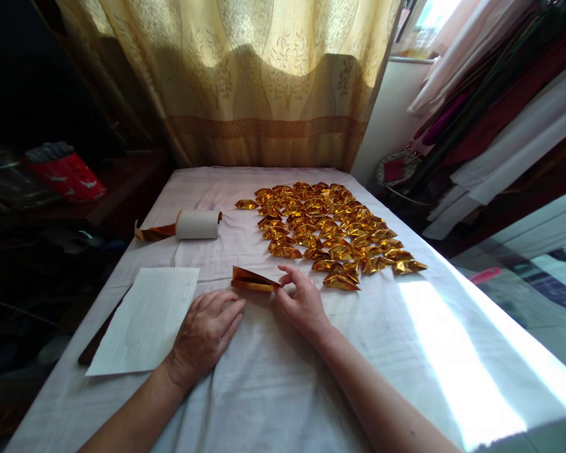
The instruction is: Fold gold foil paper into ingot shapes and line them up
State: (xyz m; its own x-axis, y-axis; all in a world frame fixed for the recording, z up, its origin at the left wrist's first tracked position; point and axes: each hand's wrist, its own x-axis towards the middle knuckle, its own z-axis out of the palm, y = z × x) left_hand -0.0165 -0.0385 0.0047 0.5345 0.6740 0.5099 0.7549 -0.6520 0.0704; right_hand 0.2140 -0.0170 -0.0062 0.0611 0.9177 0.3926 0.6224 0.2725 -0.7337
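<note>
A folded piece of gold foil paper (253,280) stands on the white-covered table, its upper flap raised at the left end. Thumb and index finger of my right hand (302,301) pinch its right end, while the other fingers are loosely bent. Palm down on the cloth, my left hand (206,330) lies just short of the foil's left end, fingers loosely curved and holding nothing visible. Beside that hand is a sheet of white lined paper (144,322). Many folded gold foil ingots (327,226) lie in rows beyond my right hand.
A grey cardboard roll (197,225) with a gold foil strip (156,233) lies at the back left. Under the paper sheet, a dark flat object (104,330) sticks out. Left of the table stands a red container (68,176). Clothes (495,135) hang on the right.
</note>
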